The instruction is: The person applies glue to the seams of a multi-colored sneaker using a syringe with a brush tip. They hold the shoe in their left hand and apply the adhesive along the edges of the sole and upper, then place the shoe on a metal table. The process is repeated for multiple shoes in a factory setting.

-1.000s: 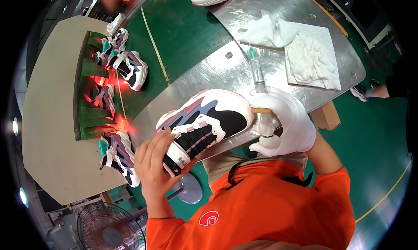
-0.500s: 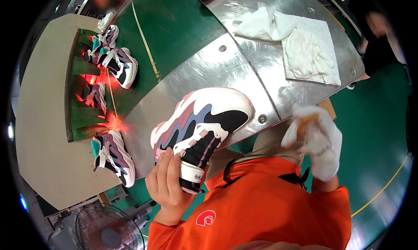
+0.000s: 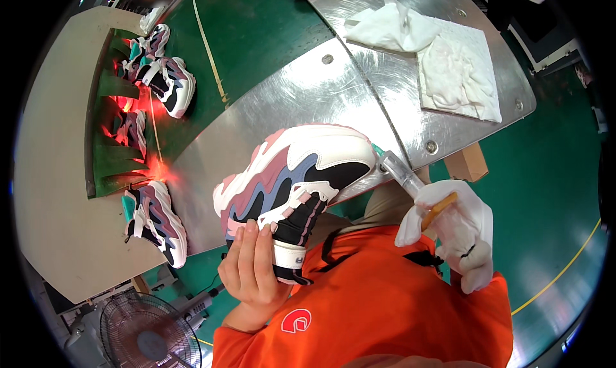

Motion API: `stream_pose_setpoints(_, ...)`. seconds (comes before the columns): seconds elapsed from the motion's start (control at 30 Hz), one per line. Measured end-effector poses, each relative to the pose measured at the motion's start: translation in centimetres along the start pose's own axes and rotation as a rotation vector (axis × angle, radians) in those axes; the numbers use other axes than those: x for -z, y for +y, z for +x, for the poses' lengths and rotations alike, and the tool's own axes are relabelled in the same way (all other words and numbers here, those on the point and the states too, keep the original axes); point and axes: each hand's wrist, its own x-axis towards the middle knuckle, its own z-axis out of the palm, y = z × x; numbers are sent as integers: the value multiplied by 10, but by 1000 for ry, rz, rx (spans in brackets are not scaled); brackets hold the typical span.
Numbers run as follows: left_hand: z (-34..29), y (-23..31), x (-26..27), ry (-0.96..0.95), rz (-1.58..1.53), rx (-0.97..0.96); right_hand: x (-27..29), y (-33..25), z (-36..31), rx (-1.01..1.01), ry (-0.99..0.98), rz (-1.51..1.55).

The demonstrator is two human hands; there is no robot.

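A sneaker (image 3: 292, 175) in white, pink, mauve, blue and black is tilted on its side at the near edge of the metal table. My bare left hand (image 3: 256, 268) grips it around the heel and ankle strap, fingers closed over the upper. My right hand (image 3: 459, 230), in a white glove, is closed on a clear syringe (image 3: 403, 174). The syringe's green tip reaches the sole edge at the sneaker's toe; whether it touches cannot be made out. An orange-brown stick-like piece (image 3: 439, 211) also shows among the gloved fingers.
White cloths (image 3: 452, 79) lie on a white pad at the table's far right. Similar sneakers (image 3: 157, 223) stand at left on a green conveyor belt (image 3: 256, 21), by a red-lit opening with green flaps (image 3: 122, 98). A fan (image 3: 151, 333) is at lower left, a cardboard box (image 3: 467, 162) below the table edge.
My right hand, blurred before, has turned so the syringe shows, its tip at the sneaker's toe. The left hand keeps its hold. The view has shifted slightly; the person at far right is mostly out of it.
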Motion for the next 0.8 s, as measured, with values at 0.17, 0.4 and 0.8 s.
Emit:
stream_pose_setpoints(0.17,1,2,0,6,14,-6,3,-4,4,6,-35,-12)
stream_pose_setpoints(0.4,4,4,2,-20,12,-9,1,-14,2,-71,4,-54)
stream_pose_setpoints(0.8,22,2,9,-72,-45,-5,-4,-18,45,-156,291,-521)
